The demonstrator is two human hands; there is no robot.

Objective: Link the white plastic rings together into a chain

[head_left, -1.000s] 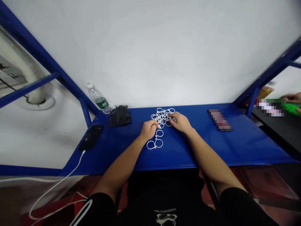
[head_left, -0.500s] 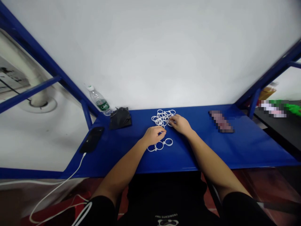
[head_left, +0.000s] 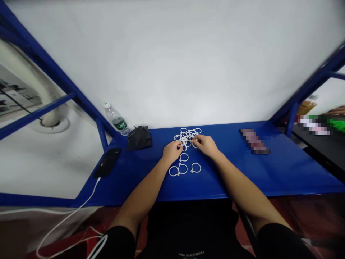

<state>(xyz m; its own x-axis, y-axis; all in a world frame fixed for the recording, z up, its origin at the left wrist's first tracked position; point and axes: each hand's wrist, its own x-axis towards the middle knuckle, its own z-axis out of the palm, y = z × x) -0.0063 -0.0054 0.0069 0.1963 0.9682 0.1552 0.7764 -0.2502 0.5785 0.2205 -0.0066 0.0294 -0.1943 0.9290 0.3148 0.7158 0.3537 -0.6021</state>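
A tangled pile of white rings with small clip-like tabs [head_left: 184, 135] lies on the blue tabletop [head_left: 161, 187]. At the pile's front left, my left hand [head_left: 172, 151] has its thumb and fingertips pinched on a white ring [head_left: 184, 148]. My right hand [head_left: 206, 144] works at the pile's right side, fingertips closed on another white ring [head_left: 194, 145], partly covered by the fingers. Nearer to me lie several loose rings: one ring [head_left: 184, 157] just below the pile, two close together [head_left: 178, 170], and a separate ring [head_left: 196, 167] to the right.
On the left stand a clear bottle [head_left: 118, 121] and a crumpled black bag [head_left: 139, 138]. A black phone [head_left: 107, 162] with a white cable [head_left: 88, 196] lies near the left edge. A pixelated flat object [head_left: 254, 141] is on the right. Blue frame bars [head_left: 291, 118] border both sides.
My left hand has moved forward from above the loose rings to the pile. One more loose ring now shows below the pile, and the right-hand ring lies apart from the other two.
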